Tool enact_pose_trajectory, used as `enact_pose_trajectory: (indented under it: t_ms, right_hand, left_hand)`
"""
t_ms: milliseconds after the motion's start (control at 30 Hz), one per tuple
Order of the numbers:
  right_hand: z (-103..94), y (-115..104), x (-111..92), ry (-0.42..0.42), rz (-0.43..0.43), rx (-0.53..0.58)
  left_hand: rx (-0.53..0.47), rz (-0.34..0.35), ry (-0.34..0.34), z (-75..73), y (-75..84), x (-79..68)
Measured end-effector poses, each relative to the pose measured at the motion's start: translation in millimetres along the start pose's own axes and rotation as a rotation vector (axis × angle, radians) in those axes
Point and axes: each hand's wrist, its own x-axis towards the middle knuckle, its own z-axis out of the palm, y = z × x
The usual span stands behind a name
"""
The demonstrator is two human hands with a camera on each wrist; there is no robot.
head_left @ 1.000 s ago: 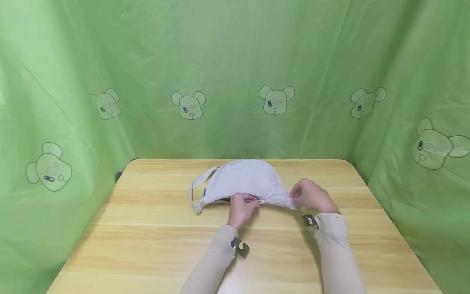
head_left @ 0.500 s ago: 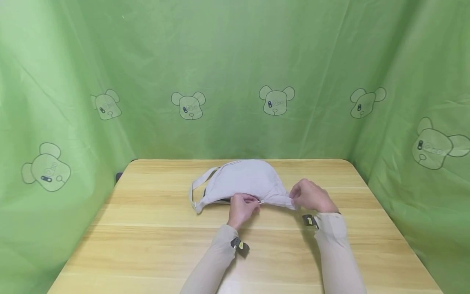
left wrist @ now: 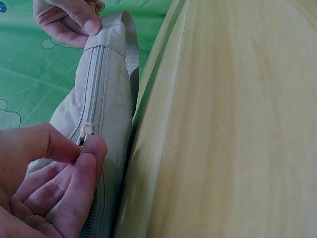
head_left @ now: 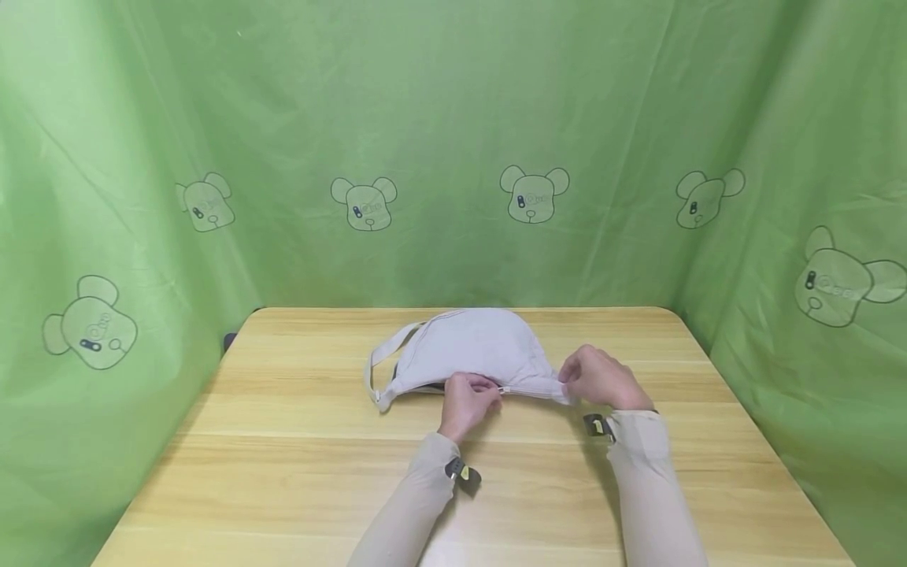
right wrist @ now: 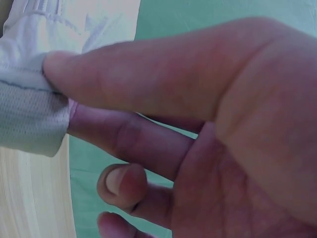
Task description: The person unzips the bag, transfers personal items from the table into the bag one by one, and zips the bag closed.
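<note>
A pale grey waist bag [head_left: 475, 346] lies toward the back of the table, its zipped edge facing me. My left hand [head_left: 468, 402] pinches the zipper pull between thumb and forefinger, as the left wrist view shows, just below the light slider [left wrist: 86, 130]. The zipper teeth are joined from the slider to the bag's right end; to the left of my hand the opening gapes and shows a dark inside. My right hand [head_left: 598, 378] pinches the bag's right end, where the strap [right wrist: 34, 116] is sewn on, with its other fingers loosely bent.
The bag's strap loop [head_left: 379, 362] sticks out on the left. Under everything is a light wooden table [head_left: 283, 488]. Green curtains [head_left: 453, 102] printed with bear heads surround its back and both sides.
</note>
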Motion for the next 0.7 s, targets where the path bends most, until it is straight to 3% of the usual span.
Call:
enact_pose_trajectory:
  t_ms: [367, 700]
  right_hand:
    - [-0.5, 1.9, 0.4, -0.001, 0.008, -0.003]
    - [-1.0, 1.7, -0.1, -0.005, 0.008, 0.006]
  left_hand:
    - [0.023, 0.036, 0.000, -1.0, -0.9, 1.4]
    - [0.025, 0.030, -0.001, -2.9, 0.2, 0.5]
